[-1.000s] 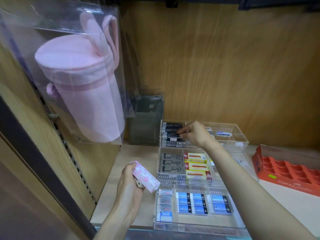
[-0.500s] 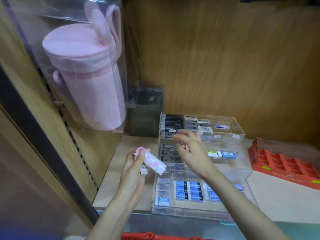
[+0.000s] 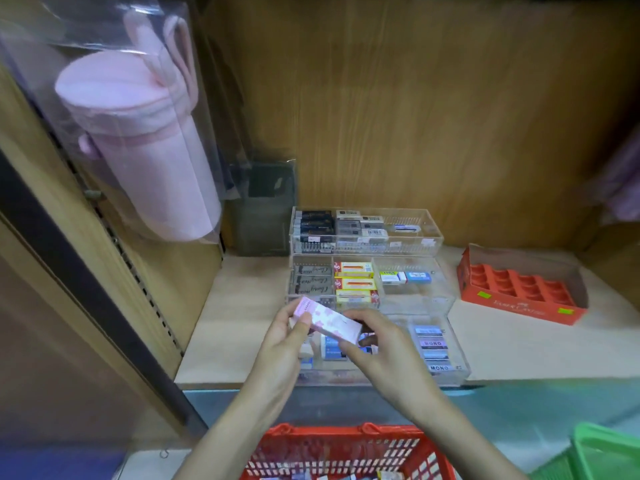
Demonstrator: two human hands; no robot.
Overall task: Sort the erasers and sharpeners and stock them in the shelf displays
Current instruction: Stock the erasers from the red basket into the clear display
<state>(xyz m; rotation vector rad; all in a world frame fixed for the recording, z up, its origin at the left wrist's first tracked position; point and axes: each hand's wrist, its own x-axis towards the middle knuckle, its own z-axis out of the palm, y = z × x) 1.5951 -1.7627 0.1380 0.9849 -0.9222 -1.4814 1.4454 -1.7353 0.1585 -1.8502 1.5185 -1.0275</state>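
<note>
- Your left grip (image 3: 282, 344) pinches the left end of the pink box (image 3: 329, 322), with the thumb on its near face and the fingers behind it.
- Your right grip (image 3: 381, 351) holds the right end of the same box, with the fingers curled over its top edge and the thumb below.
- You hold the pink box slanted, left end higher in view, in the air over the front tray (image 3: 462, 370) of the clear stepped display. It sits just above the blue erasers (image 3: 332, 349) lying there.
- At the right of that front tray you have a column of MONO erasers (image 3: 433, 348).
- In the middle tray (image 3: 445, 301), yellow-and-red boxes (image 3: 353, 282) fill the centre, grey sleeved erasers (image 3: 311, 280) lie to their left, and two small erasers lie to their right.
- In the back tray (image 3: 437, 233), black-sleeved erasers (image 3: 315, 223) sit at the left with grey ones just beside them.
- All three trays stand on the shelf (image 3: 235, 323), and an orange carton tray (image 3: 519, 289) lies apart to the right.
- Below the shelf edge, between your forearms, a red basket (image 3: 346, 448) holds small packs, and a green basket (image 3: 602, 452) shows at the lower right corner.
- At the upper left you have a pink pouch (image 3: 138, 143) in clear wrapping.
</note>
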